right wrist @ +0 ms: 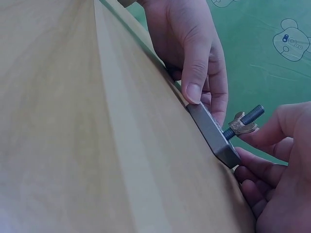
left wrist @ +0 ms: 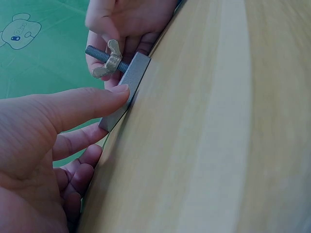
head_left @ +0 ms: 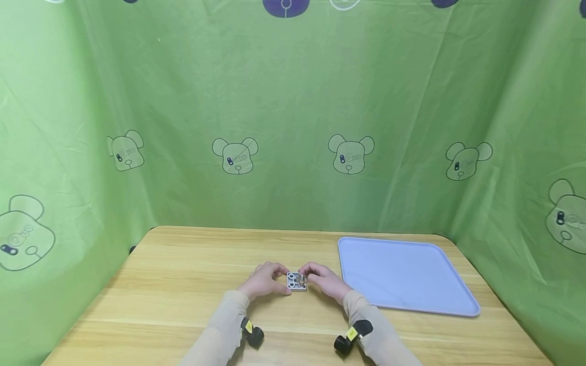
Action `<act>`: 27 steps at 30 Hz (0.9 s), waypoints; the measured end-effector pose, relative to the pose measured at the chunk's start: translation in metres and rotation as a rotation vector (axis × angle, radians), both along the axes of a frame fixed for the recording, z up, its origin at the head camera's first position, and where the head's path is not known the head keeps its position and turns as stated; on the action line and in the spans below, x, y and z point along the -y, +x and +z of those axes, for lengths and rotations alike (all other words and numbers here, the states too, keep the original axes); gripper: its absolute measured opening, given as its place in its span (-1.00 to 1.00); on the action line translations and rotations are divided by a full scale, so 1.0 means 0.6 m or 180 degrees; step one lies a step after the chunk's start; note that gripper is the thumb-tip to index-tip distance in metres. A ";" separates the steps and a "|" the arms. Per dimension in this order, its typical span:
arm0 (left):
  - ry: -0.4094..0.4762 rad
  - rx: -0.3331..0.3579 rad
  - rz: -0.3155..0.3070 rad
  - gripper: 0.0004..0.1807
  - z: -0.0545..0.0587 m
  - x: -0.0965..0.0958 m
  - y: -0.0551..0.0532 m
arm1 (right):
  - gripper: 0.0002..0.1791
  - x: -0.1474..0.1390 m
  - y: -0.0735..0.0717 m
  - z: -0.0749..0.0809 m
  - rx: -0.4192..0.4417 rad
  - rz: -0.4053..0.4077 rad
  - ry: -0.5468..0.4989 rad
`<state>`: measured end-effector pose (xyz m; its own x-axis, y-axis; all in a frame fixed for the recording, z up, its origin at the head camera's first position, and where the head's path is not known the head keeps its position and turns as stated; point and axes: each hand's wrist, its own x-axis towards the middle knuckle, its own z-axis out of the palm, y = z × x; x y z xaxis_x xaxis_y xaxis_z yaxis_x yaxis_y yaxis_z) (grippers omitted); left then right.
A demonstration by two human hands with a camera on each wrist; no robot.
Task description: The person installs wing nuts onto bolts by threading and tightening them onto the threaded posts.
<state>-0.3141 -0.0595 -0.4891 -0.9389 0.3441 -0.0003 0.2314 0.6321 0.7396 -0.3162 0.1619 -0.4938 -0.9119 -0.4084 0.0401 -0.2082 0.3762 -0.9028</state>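
A small grey metal block (head_left: pixel 296 287) with round holes in its top lies on the wooden table. From it rises a threaded bolt (right wrist: pixel 253 114) that carries a brass-coloured wing nut (left wrist: pixel 113 61). My left hand (head_left: pixel 264 280) pinches one end of the block, its thumb on the near side and fingers at the far side. At the block's other end, my right hand (head_left: pixel 326 281) has its fingers curled about the wing nut. One fingertip touches a wing in the right wrist view, while another finger rests by the block's end.
A pale blue tray (head_left: pixel 407 274) lies on the table (head_left: pixel 183 284) just right of my right hand. Green curtains (head_left: pixel 293 91) with bear-head prints hang behind the table and along both sides.
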 end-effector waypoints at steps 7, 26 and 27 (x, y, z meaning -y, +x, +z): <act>0.0009 -0.0003 -0.0016 -0.44 0.003 0.001 0.001 | -0.64 -0.004 -0.002 -0.007 -0.0081 0.0199 -0.0040; 0.0005 -0.0006 -0.0009 -0.43 0.002 0.000 0.001 | -0.79 0.003 0.003 -0.002 -0.0164 0.0065 0.0030; 0.0005 -0.0004 -0.0011 -0.43 0.002 0.000 0.001 | -0.79 0.004 0.003 -0.003 -0.0177 0.0042 0.0048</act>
